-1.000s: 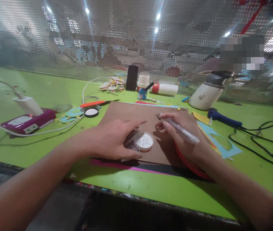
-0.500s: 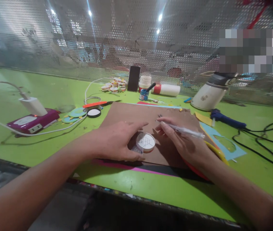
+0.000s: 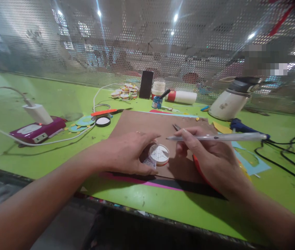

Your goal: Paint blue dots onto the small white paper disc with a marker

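A round white disc (image 3: 159,153) with lines drawn across its top and a reddish underside sits on the brown board (image 3: 142,121). My left hand (image 3: 126,152) curves around the disc's left side, thumb and fingers apart, with a clear, marked plastic ruler (image 3: 150,161) between them; part of the ruler is hidden under the hand. My right hand (image 3: 209,152) grips a clear-barrelled pen (image 3: 230,136), its tip above the board to the disc's upper right. Scissors lie partly hidden beneath the right hand, their red handle (image 3: 198,168) showing.
Left stand a purple power adapter (image 3: 39,131) and a black-rimmed round lid (image 3: 103,121). An orange-handled cutter (image 3: 104,113), phone (image 3: 146,84), blue paint jar (image 3: 157,102) and white flask (image 3: 229,102) are behind. A blue glue gun (image 3: 238,126) with black cord lies right.
My right hand has turned, swinging the pen nearly level with its back end farther right. My left hand stays around the disc. The view shifts slightly.
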Demonstrator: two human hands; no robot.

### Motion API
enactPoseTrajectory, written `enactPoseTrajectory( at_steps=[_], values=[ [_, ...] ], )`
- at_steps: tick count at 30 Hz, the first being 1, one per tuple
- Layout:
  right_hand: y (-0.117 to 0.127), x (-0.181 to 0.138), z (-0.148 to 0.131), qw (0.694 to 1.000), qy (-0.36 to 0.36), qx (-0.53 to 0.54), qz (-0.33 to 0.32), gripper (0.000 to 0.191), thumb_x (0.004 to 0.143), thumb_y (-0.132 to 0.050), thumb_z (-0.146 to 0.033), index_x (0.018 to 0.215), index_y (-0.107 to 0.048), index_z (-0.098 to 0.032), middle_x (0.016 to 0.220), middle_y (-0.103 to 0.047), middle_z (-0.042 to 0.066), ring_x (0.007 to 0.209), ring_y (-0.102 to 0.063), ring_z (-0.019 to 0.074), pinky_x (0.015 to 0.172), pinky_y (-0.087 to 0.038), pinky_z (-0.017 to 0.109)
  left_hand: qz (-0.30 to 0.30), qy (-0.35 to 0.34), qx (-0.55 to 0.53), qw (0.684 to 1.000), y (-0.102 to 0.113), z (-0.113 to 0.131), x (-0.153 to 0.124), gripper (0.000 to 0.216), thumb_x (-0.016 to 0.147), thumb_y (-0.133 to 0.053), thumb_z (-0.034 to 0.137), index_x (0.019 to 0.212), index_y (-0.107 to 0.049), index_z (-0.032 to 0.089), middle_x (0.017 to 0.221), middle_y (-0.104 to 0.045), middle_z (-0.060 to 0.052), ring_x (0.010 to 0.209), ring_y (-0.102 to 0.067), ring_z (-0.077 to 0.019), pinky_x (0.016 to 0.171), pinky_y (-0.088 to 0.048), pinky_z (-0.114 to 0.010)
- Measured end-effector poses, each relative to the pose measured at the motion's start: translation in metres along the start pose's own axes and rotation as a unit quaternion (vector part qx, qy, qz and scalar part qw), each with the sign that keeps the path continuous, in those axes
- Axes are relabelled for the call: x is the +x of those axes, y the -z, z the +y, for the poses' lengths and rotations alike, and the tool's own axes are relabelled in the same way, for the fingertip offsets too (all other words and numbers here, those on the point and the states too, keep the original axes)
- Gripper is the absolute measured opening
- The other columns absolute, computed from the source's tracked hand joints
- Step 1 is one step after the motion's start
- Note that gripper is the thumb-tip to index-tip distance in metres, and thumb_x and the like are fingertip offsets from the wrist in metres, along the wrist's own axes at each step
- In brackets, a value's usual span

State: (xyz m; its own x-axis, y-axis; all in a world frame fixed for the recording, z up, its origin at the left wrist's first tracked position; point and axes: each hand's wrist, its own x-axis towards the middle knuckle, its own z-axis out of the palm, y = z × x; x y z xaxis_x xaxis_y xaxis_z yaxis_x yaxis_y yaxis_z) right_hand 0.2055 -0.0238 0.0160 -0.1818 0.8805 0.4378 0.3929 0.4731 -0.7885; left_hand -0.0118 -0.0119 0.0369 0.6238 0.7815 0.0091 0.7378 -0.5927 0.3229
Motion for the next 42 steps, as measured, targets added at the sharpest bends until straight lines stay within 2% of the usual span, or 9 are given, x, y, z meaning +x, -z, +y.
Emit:
enactPoseTrajectory(
  at_steps=[3, 8, 16, 23, 29, 35, 38, 42],
  values=[
    [-0.001, -0.002, -0.007, 1.0, -0.006, 0.005, -0.024, 0.029, 0.096, -0.055, -0.041, 0.078, -0.063, -0.02, 0.057, -0.059, -0.004, 0.05, -0.054, 0.0084, 0.051, -0.047, 0.018, -0.002, -0.003, 0.005, 1.0, 0.0, 0.001, 0.0, 0.075, 0.078, -0.063, 0.061, 0.141, -0.047, 0.023, 0.129, -0.065, -0.012, 0.111, -0.063, -0.0316, 0.086, -0.05, -0.039],
    [-0.005, -0.003, -0.009, 0.999, 0.012, -0.003, -0.05, 0.034, 0.095, -0.056, -0.038, 0.066, -0.06, -0.021, 0.059, -0.06, -0.002, 0.054, -0.058, 0.0104, 0.053, -0.049, 0.02, -0.004, -0.011, -0.001, 1.0, 0.002, 0.001, 0.0, 0.068, 0.078, -0.065, 0.058, 0.136, -0.051, 0.024, 0.116, -0.069, -0.01, 0.103, -0.064, -0.0308, 0.082, -0.049, -0.038],
    [-0.009, -0.003, 0.0, 0.998, -0.017, 0.012, -0.057, 0.025, 0.093, -0.058, -0.041, 0.08, -0.065, -0.02, 0.059, -0.066, -0.002, 0.055, -0.063, 0.0125, 0.052, -0.049, 0.02, -0.011, -0.007, 0.006, 1.0, 0.001, 0.001, 0.0, 0.077, 0.079, -0.065, 0.057, 0.143, -0.043, 0.02, 0.129, -0.064, -0.012, 0.116, -0.059, -0.0321, 0.092, -0.047, -0.04],
    [-0.011, -0.004, -0.002, 0.997, -0.03, 0.023, -0.061, 0.018, 0.091, -0.058, -0.035, 0.081, -0.064, -0.021, 0.065, -0.07, -0.002, 0.06, -0.067, 0.0131, 0.055, -0.052, 0.02, -0.013, -0.005, 0.016, 1.0, 0.0, 0.0, 0.0, 0.075, 0.079, -0.063, 0.059, 0.14, -0.046, 0.02, 0.128, -0.064, -0.012, 0.113, -0.06, -0.0319, 0.09, -0.048, -0.04],
    [-0.009, -0.003, -0.003, 0.997, -0.066, -0.012, -0.045, 0.013, 0.087, -0.057, -0.03, 0.08, -0.064, -0.022, 0.059, -0.063, -0.002, 0.054, -0.061, 0.0143, 0.049, -0.048, 0.023, -0.019, -0.003, 0.015, 1.0, 0.001, 0.001, 0.001, 0.074, 0.079, -0.066, 0.054, 0.142, -0.045, 0.021, 0.128, -0.064, -0.01, 0.115, -0.059, -0.0304, 0.091, -0.046, -0.039],
    [-0.011, -0.002, -0.003, 0.996, -0.05, -0.026, -0.065, 0.02, 0.09, -0.05, -0.034, 0.077, -0.06, -0.022, 0.058, -0.064, 0.0, 0.053, -0.061, 0.0157, 0.052, -0.05, 0.025, -0.012, -0.013, 0.012, 1.0, 0.0, -0.001, 0.001, 0.068, 0.079, -0.065, 0.056, 0.136, -0.049, 0.023, 0.123, -0.066, -0.009, 0.109, -0.061, -0.0297, 0.085, -0.047, -0.037],
    [-0.012, -0.002, -0.002, 0.997, -0.04, -0.036, -0.054, 0.02, 0.09, -0.052, -0.034, 0.077, -0.061, -0.021, 0.056, -0.064, -0.001, 0.051, -0.06, 0.0141, 0.05, -0.049, 0.023, -0.013, -0.009, 0.013, 1.0, -0.001, -0.002, 0.001, 0.067, 0.079, -0.065, 0.057, 0.136, -0.049, 0.024, 0.124, -0.065, -0.008, 0.111, -0.061, -0.0295, 0.086, -0.047, -0.037],
    [-0.014, -0.001, -0.003, 0.998, -0.02, -0.029, -0.054, 0.017, 0.089, -0.054, -0.029, 0.077, -0.063, -0.02, 0.061, -0.068, -0.002, 0.057, -0.065, 0.0128, 0.056, -0.05, 0.019, -0.013, -0.007, 0.017, 1.0, -0.002, -0.003, 0.001, 0.068, 0.079, -0.064, 0.059, 0.135, -0.049, 0.025, 0.13, -0.063, -0.009, 0.114, -0.059, -0.0305, 0.088, -0.047, -0.039]
  ],
)
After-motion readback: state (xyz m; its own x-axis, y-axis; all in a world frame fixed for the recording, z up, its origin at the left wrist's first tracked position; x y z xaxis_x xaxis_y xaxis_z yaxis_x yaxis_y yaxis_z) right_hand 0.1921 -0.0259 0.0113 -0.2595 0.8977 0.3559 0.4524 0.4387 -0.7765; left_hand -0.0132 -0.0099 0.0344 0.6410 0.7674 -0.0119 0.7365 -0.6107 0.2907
